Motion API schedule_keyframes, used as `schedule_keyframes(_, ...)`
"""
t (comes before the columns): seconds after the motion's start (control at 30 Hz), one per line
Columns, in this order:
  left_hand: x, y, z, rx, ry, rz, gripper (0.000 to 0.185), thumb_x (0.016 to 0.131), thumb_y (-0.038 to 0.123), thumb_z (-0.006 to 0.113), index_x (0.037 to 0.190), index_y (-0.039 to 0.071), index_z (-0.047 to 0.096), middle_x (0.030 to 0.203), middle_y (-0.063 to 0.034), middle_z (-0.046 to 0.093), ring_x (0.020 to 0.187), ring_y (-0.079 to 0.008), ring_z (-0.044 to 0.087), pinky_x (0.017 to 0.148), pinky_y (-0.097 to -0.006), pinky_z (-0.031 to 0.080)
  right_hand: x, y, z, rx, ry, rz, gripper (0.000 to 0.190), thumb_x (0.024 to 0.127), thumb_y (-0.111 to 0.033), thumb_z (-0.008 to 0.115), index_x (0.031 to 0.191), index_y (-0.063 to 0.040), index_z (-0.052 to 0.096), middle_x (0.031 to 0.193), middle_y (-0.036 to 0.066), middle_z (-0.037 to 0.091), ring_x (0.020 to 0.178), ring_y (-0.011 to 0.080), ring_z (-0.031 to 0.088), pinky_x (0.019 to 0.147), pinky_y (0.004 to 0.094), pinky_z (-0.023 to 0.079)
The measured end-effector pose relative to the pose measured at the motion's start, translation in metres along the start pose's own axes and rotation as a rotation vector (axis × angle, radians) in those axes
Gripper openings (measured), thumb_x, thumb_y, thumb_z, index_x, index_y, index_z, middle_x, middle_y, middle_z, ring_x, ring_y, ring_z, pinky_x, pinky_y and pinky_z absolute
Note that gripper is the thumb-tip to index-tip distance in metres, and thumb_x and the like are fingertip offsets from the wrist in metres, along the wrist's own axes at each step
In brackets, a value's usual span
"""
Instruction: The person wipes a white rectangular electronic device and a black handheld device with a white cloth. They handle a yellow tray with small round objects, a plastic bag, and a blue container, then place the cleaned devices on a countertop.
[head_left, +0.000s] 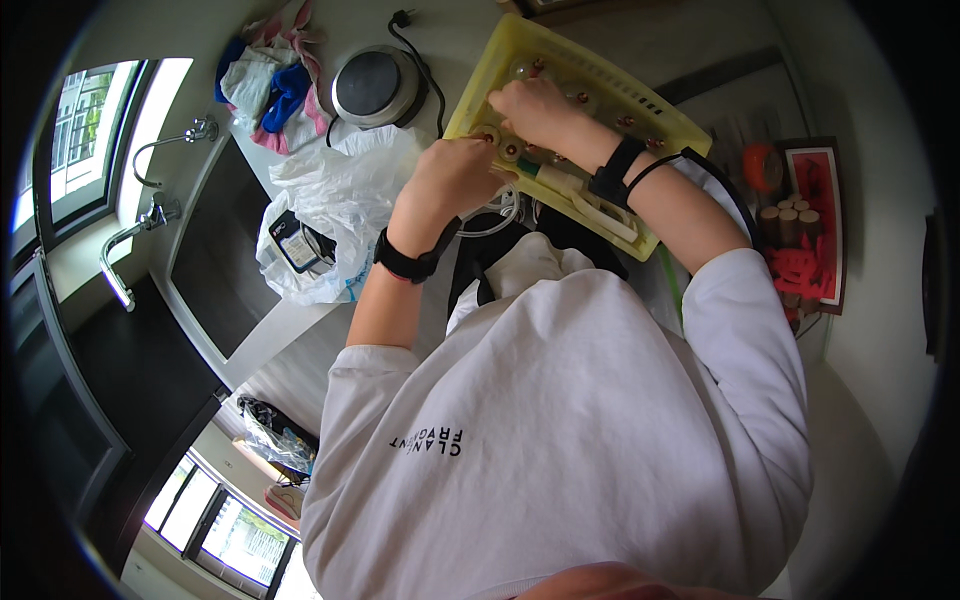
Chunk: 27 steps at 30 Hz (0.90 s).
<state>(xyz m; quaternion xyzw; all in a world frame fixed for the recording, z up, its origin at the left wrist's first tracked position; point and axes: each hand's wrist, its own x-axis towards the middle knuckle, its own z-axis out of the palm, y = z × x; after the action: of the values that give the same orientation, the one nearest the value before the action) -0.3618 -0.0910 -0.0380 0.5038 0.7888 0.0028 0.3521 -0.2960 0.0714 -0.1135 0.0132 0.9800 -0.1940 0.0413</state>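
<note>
A yellow plastic basket (592, 56) lies before me, tilted in the view. Several round clear glass vessels with reddish-brown tops (511, 149) stand inside it. My left hand (454, 176) is at the basket's near left edge, fingers curled by one of these tops; its fingertips are hidden, so its grip cannot be told. Inside the basket, my right hand (536, 112) reaches over the vessels, fingers bent down, and whether it holds something is unclear. A pale tube-like item with a green end (559, 180) rests along the near side. Clear tubing (504, 214) hangs just below my left hand.
Left of the basket are a round electric hot plate (367, 86) with its cord, crumpled towels (262, 86) and a white plastic bag (330, 180) with a boxed device. Metal taps (120, 247) overhang a dark sink (225, 247). At right stands a red-backed frame (832, 225) beside corks.
</note>
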Motion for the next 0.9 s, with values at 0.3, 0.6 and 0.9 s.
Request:
schedule_keyframes(0.3, 0.002, -0.015, -0.006, -0.071, -0.008, 0.006, 0.038, 0.091, 0.036, 0.067, 0.12, 0.01, 0.07, 0.109, -0.0165, 0.072, 0.101, -0.0379, 0.067, 0.085, -0.0454, 0.054, -0.089, 0.0, -0.135, 0.41, 0.068, 0.19, 0.047, 0.084, -0.017, 0.077, 0.127, -0.003, 0.065, 0.102, 0.017, 0.072, 0.093, 0.0294, 0.071, 0.084, 0.0373, 0.054)
schedule_keyframes(0.6, -0.091, -0.004, -0.031, -0.596, 0.116, 0.268, 0.024, 0.084, -0.008, 0.064, 0.107, -0.003, 0.071, 0.097, -0.0164, 0.071, 0.085, -0.0333, 0.067, 0.08, -0.0344, 0.054, -0.256, -0.16, -0.236, 0.82, 0.534, -0.257, 0.047, 0.085, -0.013, 0.078, 0.13, -0.013, 0.065, 0.096, 0.008, 0.072, 0.068, 0.0155, 0.066, 0.057, 0.0278, 0.052)
schedule_keyframes(0.9, -0.091, 0.036, -0.049, -1.059, 0.176, 0.608, 0.023, 0.089, 0.015, 0.067, 0.102, -0.004, 0.07, 0.1, -0.0097, 0.072, 0.09, -0.0137, 0.065, 0.081, -0.024, 0.049, -0.287, -0.218, -0.205, 0.899, 0.655, -0.217, 0.059, 0.082, -0.024, 0.084, 0.134, -0.011, 0.061, 0.104, 0.014, 0.071, 0.078, 0.0214, 0.065, 0.063, 0.0345, 0.053)
